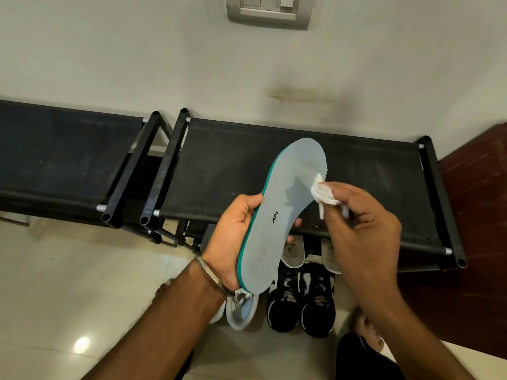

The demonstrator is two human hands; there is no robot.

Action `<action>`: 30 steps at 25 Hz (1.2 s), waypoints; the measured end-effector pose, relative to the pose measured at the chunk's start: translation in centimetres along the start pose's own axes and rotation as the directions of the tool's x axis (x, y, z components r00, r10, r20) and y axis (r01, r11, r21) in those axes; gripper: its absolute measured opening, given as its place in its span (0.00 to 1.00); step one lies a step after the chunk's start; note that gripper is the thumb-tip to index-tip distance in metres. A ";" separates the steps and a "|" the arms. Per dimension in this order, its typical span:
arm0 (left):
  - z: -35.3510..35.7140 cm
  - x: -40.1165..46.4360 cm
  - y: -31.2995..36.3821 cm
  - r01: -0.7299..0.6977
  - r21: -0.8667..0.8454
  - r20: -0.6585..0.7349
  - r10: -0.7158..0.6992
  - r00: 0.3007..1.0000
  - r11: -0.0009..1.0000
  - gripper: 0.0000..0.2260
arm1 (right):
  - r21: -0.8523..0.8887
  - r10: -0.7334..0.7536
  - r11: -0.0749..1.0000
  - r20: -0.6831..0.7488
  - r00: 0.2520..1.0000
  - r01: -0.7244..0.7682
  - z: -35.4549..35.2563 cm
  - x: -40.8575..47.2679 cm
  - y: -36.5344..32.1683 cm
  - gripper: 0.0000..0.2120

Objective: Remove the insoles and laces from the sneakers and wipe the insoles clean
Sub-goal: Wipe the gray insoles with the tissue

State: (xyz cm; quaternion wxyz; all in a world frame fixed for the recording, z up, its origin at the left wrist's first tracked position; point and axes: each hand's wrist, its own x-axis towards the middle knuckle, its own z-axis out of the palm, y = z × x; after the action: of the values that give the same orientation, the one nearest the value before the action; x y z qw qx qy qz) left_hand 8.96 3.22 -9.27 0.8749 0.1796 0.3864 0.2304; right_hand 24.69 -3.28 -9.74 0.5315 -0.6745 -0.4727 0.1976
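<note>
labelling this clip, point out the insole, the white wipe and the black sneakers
insole (277, 215), head view, middle of its pale grey face
white wipe (322, 192), head view, wad at the right hand's fingertips
black sneakers (300, 305), head view, laced tops, on the floor

View: there was one camera only, worn on the person's head.
Direction: it looked forward and steeply down at the black shoe rack (301, 171) by the wall.
Distance: it was close above the rack; both forearms entered from the bottom edge.
Shared part: no second view existed.
</note>
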 end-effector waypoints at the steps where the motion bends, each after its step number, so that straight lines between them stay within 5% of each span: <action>1: 0.3 -0.1 -0.2 0.012 0.004 0.004 -0.012 1.000 1.000 0.22 | -0.007 0.005 1.000 0.016 1.000 -0.005 0.1 0.0 0.1 0.13; 8: 0.2 0.0 -0.4 0.099 -0.237 0.114 -0.074 0.991 0.966 0.22 | -0.046 -0.280 0.948 0.349 0.894 0.315 2.7 -3.0 -1.2 0.15; 10: 0.5 -0.1 -0.7 0.083 -0.164 0.107 -0.066 0.992 0.983 0.20 | -0.163 -0.278 0.930 0.274 0.920 0.330 1.7 -1.7 0.0 0.14; 14: 1.1 -0.4 -1.1 0.076 0.035 0.035 -0.077 0.996 0.996 0.23 | -0.243 -0.068 0.967 0.022 0.997 0.071 -0.2 0.5 1.4 0.15; 23: 0.6 -0.1 -0.4 -0.012 -0.004 0.045 0.012 0.999 1.000 0.21 | -0.129 -0.143 0.975 0.249 0.958 0.179 1.3 -1.1 0.1 0.14; 27: 1.1 -0.6 -0.5 0.029 0.131 0.098 -0.042 0.994 0.991 0.25 | -0.294 -0.037 0.956 -0.063 0.997 0.017 -0.5 0.7 1.2 0.11; 30: 1.3 -0.5 -1.1 0.048 0.141 0.090 -0.061 0.994 0.989 0.23 | -0.207 -0.032 0.978 -0.039 0.999 0.024 0.1 -0.1 0.7 0.12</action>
State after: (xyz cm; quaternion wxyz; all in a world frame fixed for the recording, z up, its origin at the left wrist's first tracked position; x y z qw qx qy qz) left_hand 9.92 1.84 -8.67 0.8835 0.2400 0.3646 0.1702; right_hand 24.87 -3.27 -10.39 0.4714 -0.7233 -0.4887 0.1257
